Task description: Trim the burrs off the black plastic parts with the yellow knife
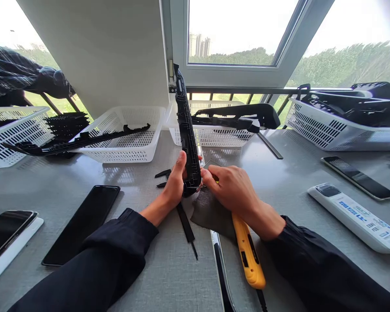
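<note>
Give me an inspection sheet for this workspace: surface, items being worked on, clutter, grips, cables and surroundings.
Surface: grey tabletop, crowded.
Job's things: long black piece, held tilted off the table; dark cloth and yellow tool lie near the right wrist.
Clutter: caliper, phones, white device, chrome-edged strip; white baskets with black parts behind.
Grips: left grip holds the piece; right grip is closed at its lower end, contents mostly hidden.
Cables: black cord from the yellow tool, leaving frame bottom.
Surroundings: window, railing, checked fabric upper left.
</note>
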The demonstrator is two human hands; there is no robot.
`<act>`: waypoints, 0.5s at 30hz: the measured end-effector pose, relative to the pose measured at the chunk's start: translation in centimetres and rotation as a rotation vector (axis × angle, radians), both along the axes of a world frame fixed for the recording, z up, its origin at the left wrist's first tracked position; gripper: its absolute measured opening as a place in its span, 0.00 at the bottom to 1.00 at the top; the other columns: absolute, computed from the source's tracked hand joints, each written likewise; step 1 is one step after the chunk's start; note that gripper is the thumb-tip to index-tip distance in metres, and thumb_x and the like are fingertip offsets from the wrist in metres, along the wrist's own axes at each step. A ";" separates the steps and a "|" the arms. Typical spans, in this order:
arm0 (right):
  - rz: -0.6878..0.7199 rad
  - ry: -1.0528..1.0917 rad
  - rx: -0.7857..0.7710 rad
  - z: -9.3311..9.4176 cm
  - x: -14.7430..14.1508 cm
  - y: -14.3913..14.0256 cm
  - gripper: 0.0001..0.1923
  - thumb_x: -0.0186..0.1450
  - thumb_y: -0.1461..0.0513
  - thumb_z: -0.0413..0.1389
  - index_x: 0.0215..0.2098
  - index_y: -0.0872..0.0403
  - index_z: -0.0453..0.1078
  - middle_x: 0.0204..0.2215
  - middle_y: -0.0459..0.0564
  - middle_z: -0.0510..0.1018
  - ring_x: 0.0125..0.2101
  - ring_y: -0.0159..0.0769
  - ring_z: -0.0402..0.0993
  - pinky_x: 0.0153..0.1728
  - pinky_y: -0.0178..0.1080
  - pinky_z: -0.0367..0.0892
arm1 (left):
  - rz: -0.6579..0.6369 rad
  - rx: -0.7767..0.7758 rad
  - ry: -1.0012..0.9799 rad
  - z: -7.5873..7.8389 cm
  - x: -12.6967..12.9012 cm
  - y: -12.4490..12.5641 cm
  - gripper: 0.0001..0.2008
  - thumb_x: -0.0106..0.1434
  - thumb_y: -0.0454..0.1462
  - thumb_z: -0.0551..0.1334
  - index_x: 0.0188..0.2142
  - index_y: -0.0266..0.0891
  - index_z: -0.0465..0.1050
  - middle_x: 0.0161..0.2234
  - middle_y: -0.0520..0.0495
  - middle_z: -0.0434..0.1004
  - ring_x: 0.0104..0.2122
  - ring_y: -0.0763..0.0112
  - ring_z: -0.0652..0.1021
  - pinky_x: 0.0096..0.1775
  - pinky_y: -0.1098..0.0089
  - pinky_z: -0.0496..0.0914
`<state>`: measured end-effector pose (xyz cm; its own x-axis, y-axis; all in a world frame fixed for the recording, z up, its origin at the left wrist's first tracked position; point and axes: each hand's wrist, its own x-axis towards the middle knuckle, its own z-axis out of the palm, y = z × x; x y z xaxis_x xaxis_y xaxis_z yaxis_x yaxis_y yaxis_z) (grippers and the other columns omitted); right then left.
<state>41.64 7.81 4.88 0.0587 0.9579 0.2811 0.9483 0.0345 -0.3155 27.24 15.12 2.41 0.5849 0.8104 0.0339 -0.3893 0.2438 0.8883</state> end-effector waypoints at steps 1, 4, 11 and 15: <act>-0.013 0.006 0.000 0.0 0.0 0.1 0.25 0.76 0.50 0.45 0.25 0.53 0.67 0.19 0.46 0.69 0.22 0.29 0.53 0.30 0.40 0.39 | -0.006 0.003 0.006 -0.1 0.0 0.0 0.38 0.59 0.69 0.60 0.47 0.38 0.71 0.26 0.51 0.76 0.19 0.71 0.75 0.22 0.71 0.68; -0.020 0.022 0.000 -0.1 0.1 0.1 0.26 0.76 0.50 0.45 0.24 0.53 0.67 0.19 0.46 0.69 0.22 0.30 0.53 0.30 0.40 0.40 | -0.009 0.010 0.010 -0.3 0.0 0.1 0.38 0.60 0.69 0.59 0.49 0.38 0.71 0.26 0.51 0.77 0.18 0.71 0.74 0.21 0.71 0.69; 0.093 0.019 -0.038 -0.1 0.1 -0.2 0.24 0.75 0.53 0.46 0.26 0.52 0.72 0.20 0.45 0.73 0.22 0.29 0.57 0.31 0.40 0.41 | -0.021 -0.028 -0.037 0.0 0.0 0.1 0.36 0.60 0.68 0.61 0.47 0.37 0.72 0.25 0.50 0.76 0.19 0.72 0.73 0.21 0.72 0.68; 0.086 0.007 -0.016 0.1 -0.1 -0.2 0.22 0.73 0.53 0.48 0.24 0.53 0.69 0.18 0.44 0.68 0.21 0.29 0.52 0.30 0.40 0.40 | -0.035 -0.025 -0.048 0.1 -0.1 0.1 0.35 0.61 0.67 0.60 0.46 0.38 0.71 0.24 0.52 0.75 0.18 0.72 0.73 0.22 0.71 0.68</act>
